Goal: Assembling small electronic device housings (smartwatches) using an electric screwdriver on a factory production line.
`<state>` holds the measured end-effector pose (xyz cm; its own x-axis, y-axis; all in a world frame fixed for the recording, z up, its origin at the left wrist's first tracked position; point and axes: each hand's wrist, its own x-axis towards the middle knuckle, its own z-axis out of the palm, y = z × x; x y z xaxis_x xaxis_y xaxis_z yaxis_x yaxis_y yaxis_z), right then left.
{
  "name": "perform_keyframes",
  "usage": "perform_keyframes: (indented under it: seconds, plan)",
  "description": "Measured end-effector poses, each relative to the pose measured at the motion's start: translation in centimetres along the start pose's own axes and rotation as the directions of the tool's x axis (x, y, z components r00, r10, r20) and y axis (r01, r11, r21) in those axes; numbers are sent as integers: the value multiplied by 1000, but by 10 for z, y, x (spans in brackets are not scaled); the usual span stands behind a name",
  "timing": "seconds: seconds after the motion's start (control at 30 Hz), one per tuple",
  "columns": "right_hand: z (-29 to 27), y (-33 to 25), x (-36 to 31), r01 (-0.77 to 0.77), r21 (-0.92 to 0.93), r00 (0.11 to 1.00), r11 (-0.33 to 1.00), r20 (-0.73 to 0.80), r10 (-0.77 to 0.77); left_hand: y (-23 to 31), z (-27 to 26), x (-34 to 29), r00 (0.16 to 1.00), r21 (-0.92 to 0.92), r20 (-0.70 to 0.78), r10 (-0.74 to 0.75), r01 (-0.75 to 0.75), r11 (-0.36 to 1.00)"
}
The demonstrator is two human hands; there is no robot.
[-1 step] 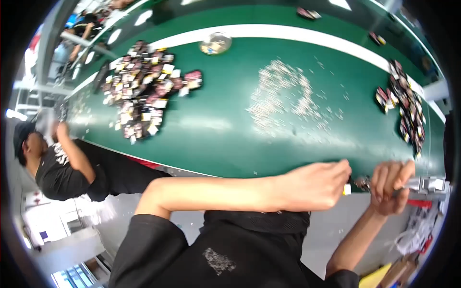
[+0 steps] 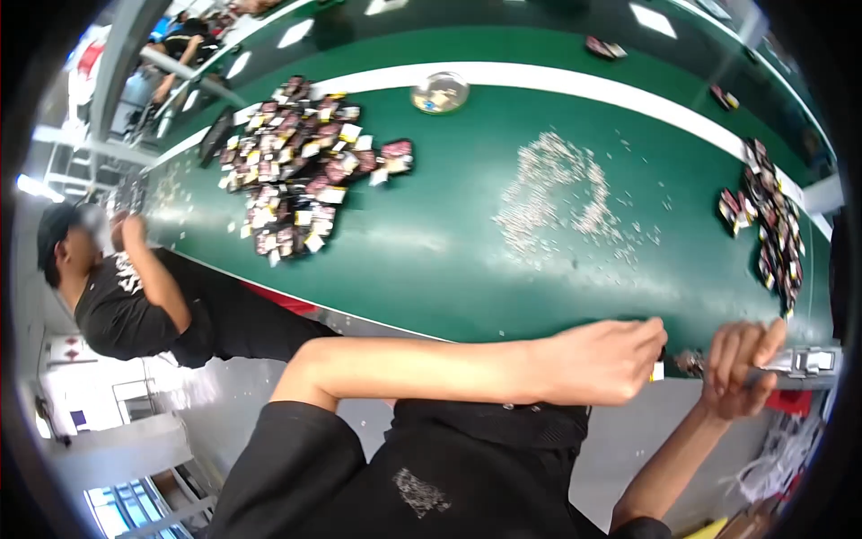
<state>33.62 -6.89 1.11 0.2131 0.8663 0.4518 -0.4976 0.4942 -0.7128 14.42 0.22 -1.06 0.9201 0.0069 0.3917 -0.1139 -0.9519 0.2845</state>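
Observation:
My left hand (image 2: 603, 361) is closed at the table's near edge, its fingers pinched together. A small dark piece with a white and yellow tag (image 2: 658, 370) sticks out below its fingertips, mostly hidden by the hand. To the right, my right hand (image 2: 738, 366) is closed with curled fingers; what it grips is hidden. A shiny metal fitting (image 2: 804, 362) shows right beside these fingers, and I cannot tell whether they touch it. Between the two hands lies a small brownish, patterned item (image 2: 689, 362), too blurred to name.
Many small white pieces (image 2: 548, 198) are scattered over the green table (image 2: 431, 234). Dark tagged packs lie in a heap (image 2: 296, 171) at left and another heap (image 2: 777, 225) at right. A round clear dish (image 2: 440, 93) stands at the back. A co-worker (image 2: 135, 287) stands at left.
The whole view has shifted, so the table and its heaps appear slightly lower and further right. Both hands keep nearly the same pose. The co-worker's raised hand looks slightly changed in position.

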Motion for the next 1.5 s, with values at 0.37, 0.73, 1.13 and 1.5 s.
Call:
perform_keyframes:
  seconds: [0.37, 0.73, 1.13, 1.5]
  plan:
    - [21, 23, -18, 34, 291, 967, 956, -253, 43, -85, -147, -169, 619, 526, -457, -639, 767, 368]
    - [33, 46, -30, 12, 340, 919, 940, -374, 124, -123, -93, -67, 826, 310, -266, -497, 561, 767]
    - [27, 43, -30, -15, 416, 937, 909, -313, 159, -143, -87, -58, 823, 166, -317, -472, 538, 826]
    - [32, 41, -32, 26, 375, 914, 926, -385, 130, -53, -73, -62, 697, -320, -360, -621, 533, 783]
